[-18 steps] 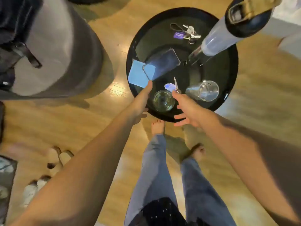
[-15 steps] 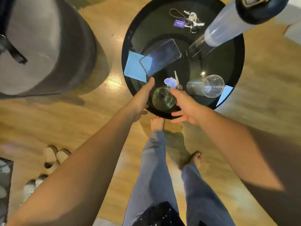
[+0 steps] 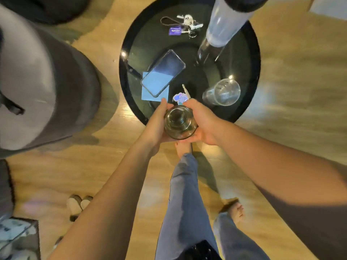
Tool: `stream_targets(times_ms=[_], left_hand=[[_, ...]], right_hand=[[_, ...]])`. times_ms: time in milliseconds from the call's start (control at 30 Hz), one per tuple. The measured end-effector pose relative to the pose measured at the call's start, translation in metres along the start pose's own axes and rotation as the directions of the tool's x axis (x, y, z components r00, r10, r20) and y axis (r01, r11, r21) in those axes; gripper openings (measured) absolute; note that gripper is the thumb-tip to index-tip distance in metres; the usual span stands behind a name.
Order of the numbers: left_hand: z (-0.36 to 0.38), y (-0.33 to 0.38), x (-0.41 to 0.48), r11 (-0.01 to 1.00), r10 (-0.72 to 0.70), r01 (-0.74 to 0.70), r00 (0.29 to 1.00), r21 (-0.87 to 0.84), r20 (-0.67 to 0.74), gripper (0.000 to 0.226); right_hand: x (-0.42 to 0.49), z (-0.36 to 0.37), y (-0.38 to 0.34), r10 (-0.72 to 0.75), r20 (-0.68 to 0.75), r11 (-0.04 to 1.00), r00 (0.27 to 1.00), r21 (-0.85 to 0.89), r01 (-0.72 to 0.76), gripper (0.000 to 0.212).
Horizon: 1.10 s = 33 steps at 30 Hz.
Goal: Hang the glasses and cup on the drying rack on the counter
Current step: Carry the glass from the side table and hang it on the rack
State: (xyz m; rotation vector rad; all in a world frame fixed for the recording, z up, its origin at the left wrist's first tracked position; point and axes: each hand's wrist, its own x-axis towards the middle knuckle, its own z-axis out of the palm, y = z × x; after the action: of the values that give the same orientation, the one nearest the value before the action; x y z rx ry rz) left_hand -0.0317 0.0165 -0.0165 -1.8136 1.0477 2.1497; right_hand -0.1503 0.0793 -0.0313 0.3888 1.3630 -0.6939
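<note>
A short clear glass (image 3: 179, 122) sits at the near edge of a round black table (image 3: 251, 59), seen from above. My left hand (image 3: 156, 126) wraps its left side and my right hand (image 3: 203, 124) wraps its right side, fingers meeting under it. A clear plastic cup (image 3: 222, 93) stands on the table to the right, untouched. No drying rack is in view.
On the table lie a phone (image 3: 163, 72) on a blue card (image 3: 148, 91), a bunch of keys (image 3: 185, 23), a small key with a blue tag (image 3: 181, 97) and a tall clear bottle (image 3: 219, 32). A grey pouf (image 3: 37, 87) stands left. Slippers (image 3: 78, 204) lie on the wooden floor.
Both hands have closed in from either side onto the short glass. The view has moved closer over the table.
</note>
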Motion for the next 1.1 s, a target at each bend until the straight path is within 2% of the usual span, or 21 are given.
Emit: stream_targets(times_ms=[67, 133, 267, 367, 433, 600, 767, 867, 1033, 1100], left_hand=[[0.014, 0.013, -0.037, 0.998, 0.045, -0.044, 0.999, 0.04, -0.018, 0.039], [0.037, 0.026, -0.08, 0.995, 0.083, -0.083, 0.996, 0.061, 0.013, 0.039], [0.112, 0.041, -0.169, 0.975, 0.168, -0.194, 0.963, 0.109, 0.211, 0.037], [0.195, 0.035, -0.232, 0.948, 0.227, -0.279, 0.929, 0.151, 0.293, 0.038], [0.262, 0.027, -0.271, 0.931, 0.255, -0.328, 0.899, 0.159, 0.357, 0.043], [0.442, -0.008, -0.356, 0.864, 0.278, -0.449, 0.804, 0.229, 0.526, 0.042], [0.603, -0.046, -0.414, 0.74, 0.227, -0.577, 0.699, 0.347, 0.678, 0.041], [0.693, -0.067, -0.435, 0.637, 0.147, -0.653, 0.623, 0.409, 0.768, 0.034], [0.854, -0.114, -0.437, 0.479, -0.047, -0.751, 0.495, 0.454, 0.868, 0.046], [0.925, -0.139, -0.439, 0.455, -0.142, -0.739, 0.489, 0.496, 0.86, 0.048]], right_hand=[[-0.041, -0.011, -0.001, -0.031, 0.056, 0.999, 0.998, -0.024, 0.032, 0.052], [-0.087, -0.032, 0.001, -0.063, 0.122, 0.998, 0.991, -0.021, 0.066, 0.052], [-0.197, -0.105, 0.017, -0.203, 0.288, 0.975, 0.936, -0.033, 0.221, 0.041], [-0.283, -0.184, 0.046, -0.319, 0.306, 0.944, 0.897, 0.02, 0.329, 0.06], [-0.335, -0.243, 0.07, -0.389, 0.289, 0.919, 0.874, 0.054, 0.391, 0.064], [-0.448, -0.399, 0.144, -0.573, 0.069, 0.813, 0.817, 0.173, 0.555, 0.057], [-0.522, -0.544, 0.215, -0.688, -0.119, 0.659, 0.716, 0.312, 0.685, 0.069], [-0.548, -0.623, 0.253, -0.69, -0.256, 0.578, 0.677, 0.369, 0.728, 0.067], [-0.576, -0.75, 0.313, -0.622, -0.472, 0.469, 0.625, 0.415, 0.78, 0.052], [-0.586, -0.802, 0.34, -0.556, -0.555, 0.408, 0.619, 0.466, 0.785, 0.051]])
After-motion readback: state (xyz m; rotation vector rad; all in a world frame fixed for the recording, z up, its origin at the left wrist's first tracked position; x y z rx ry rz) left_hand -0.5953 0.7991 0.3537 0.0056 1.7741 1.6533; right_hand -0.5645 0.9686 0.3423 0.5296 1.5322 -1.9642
